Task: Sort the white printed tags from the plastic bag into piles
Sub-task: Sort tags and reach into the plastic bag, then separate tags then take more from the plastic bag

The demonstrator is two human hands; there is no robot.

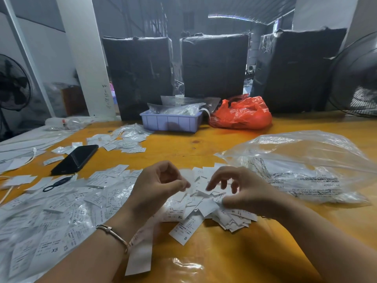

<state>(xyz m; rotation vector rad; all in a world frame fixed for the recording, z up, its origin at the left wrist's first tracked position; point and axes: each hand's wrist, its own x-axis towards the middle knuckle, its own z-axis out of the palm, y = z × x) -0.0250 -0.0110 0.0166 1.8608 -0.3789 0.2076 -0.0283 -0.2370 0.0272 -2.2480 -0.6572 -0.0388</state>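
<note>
Left hand [161,183] and right hand [238,189], curled, grip indiscernible, hover over the tags [204,203] beside the bag [306,160], positioned for picking.

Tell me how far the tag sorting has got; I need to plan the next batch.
Done: tags spread at the left, another group farther back. In hand: both hands, left and right, work over the loose unsorted heap. Left: that heap; the clear plastic bag looks nearly empty.

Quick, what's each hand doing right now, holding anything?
Left hand: fingers curled, pinched at a white tag; grip partly blurred.
Right hand: fingers curled loosely over the tag pile; whether it holds one cannot be told.
</note>
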